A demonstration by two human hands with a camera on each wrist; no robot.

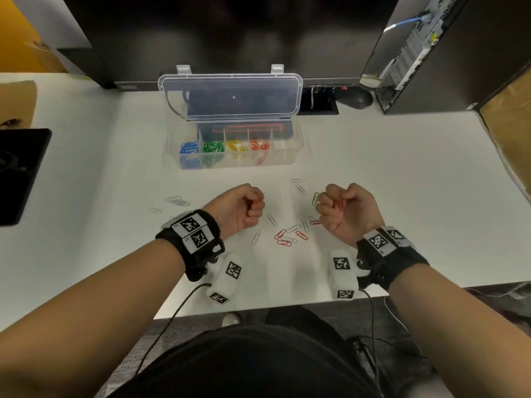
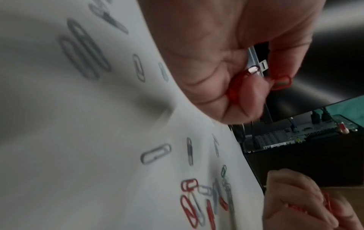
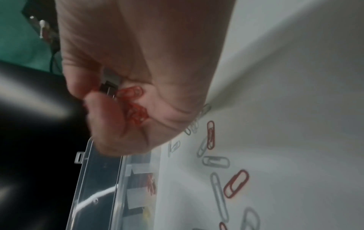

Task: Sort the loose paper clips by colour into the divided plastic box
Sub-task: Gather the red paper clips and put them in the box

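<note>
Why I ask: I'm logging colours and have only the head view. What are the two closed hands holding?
Observer: The left wrist view shows the left hand gripping red paper clips against its palm.
Operator: One clip or several?
Observer: Several, and a stray red clip sticks out at a fingertip.
Operator: And the right?
Observer: In the right wrist view the right hand curls round a tangled red bunch.
</note>
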